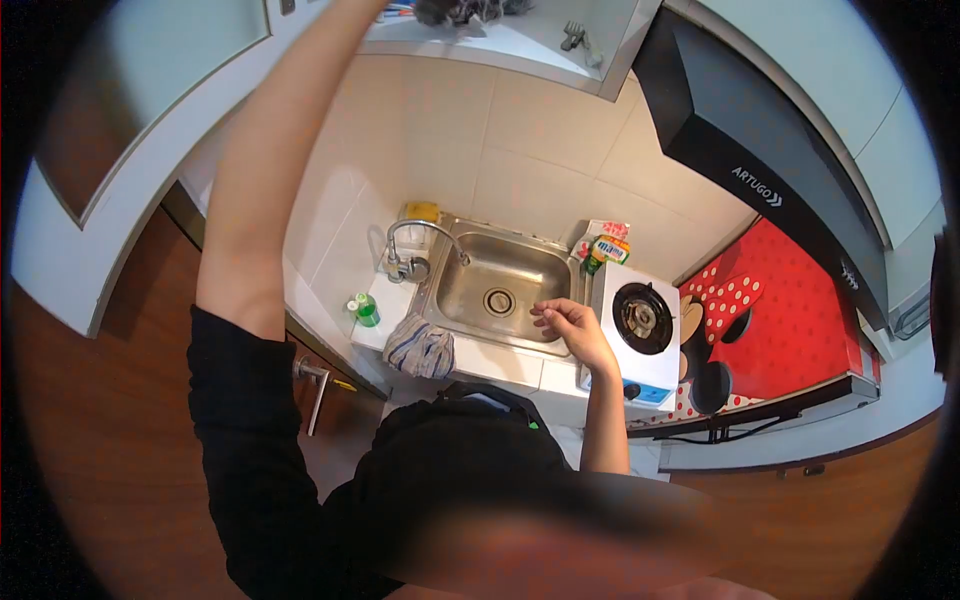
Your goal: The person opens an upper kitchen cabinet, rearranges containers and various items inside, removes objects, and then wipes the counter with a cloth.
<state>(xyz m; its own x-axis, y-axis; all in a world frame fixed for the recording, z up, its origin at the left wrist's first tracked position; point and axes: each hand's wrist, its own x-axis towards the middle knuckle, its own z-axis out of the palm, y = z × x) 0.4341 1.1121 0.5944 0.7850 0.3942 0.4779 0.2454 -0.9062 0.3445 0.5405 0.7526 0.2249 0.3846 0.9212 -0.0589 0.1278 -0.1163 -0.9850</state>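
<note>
My left arm stretches up to the open wall cabinet shelf [520, 45], and the left hand itself lies beyond the top edge of the view. Near where that arm leaves the picture, a dark grey bundle [470, 12] is on the shelf, cut off by the frame; I cannot make out its kind. My right hand [568, 325] hovers over the front right corner of the steel sink [480, 324], loosely bent, fingers apart, with nothing visible in it. A fork [572, 36] lies at the shelf's right end.
A curved faucet [410, 262] stands left of the sink, near a green bottle [367, 310] and a striped cloth [419, 347]. At right are a gas stove [642, 320], a yellow-green packet [608, 252] and, overhead, a black range hood [760, 150]. A cabinet door [150, 120] hangs open at left.
</note>
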